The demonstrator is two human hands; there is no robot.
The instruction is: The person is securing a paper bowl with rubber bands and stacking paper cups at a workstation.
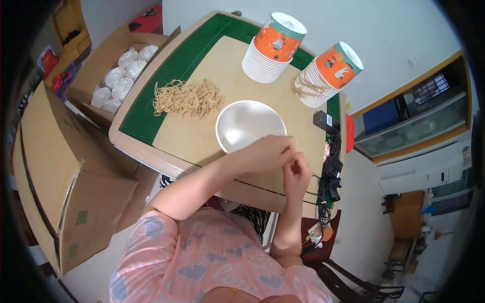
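My left hand (275, 150) and my right hand (297, 171) meet in front of the table, fingertips pinched together. Whatever sits between those fingers, if anything, is too small to make out. Just beyond my left hand is a round white bowl (247, 121), its near edge partly covered by that hand and forearm. A tangled heap of thin tan strings or bands (189, 99) lies left of the bowl. Farther back stand two upside-down stacks of orange-and-green paper tubs, a left stack (274, 48) and a right stack (328, 76). Tan strands hang around the right stack.
Black power adapters and cables (331, 177) line the table's right edge. An open carton (93, 76) of clear-wrapped white items stands left, with a larger cardboard box (86, 202) nearer. A dark wooden chair (323, 257) is at the lower right.
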